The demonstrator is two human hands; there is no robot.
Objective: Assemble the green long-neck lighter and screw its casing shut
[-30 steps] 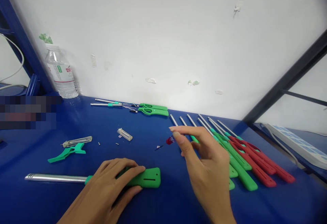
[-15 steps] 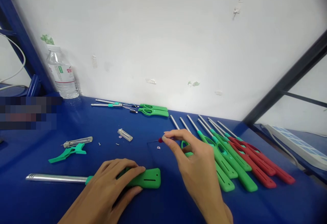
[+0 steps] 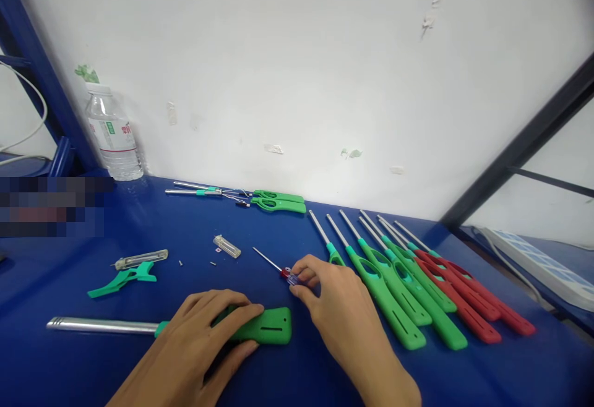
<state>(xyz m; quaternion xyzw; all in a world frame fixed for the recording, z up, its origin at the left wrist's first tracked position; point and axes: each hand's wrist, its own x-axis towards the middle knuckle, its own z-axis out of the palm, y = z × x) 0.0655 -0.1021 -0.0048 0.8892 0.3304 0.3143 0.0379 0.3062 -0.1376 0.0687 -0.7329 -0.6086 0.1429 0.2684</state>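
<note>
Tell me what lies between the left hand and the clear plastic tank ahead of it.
A tiny metal piece, apparently a screw, lies nearer the clear plastic tank than the left hand, in the head view.

White wall point(image 3: 278, 67) facing me, scuffed, w/ torn whitish patches point(image 3: 273, 148). Blue tbl point(image 3: 190, 224) right up agst it. L side: slanted blue post point(image 3: 52, 98). R side: dark diag. post point(image 3: 520, 148), thin crossbar point(image 3: 552, 180). Light soft, even.

Lighters point(image 3: 426, 280) right of screwdriver point(image 3: 284, 273); bottle point(image 3: 114, 138) behind, far left, perhaps touching wall point(image 3: 288, 73).
</note>
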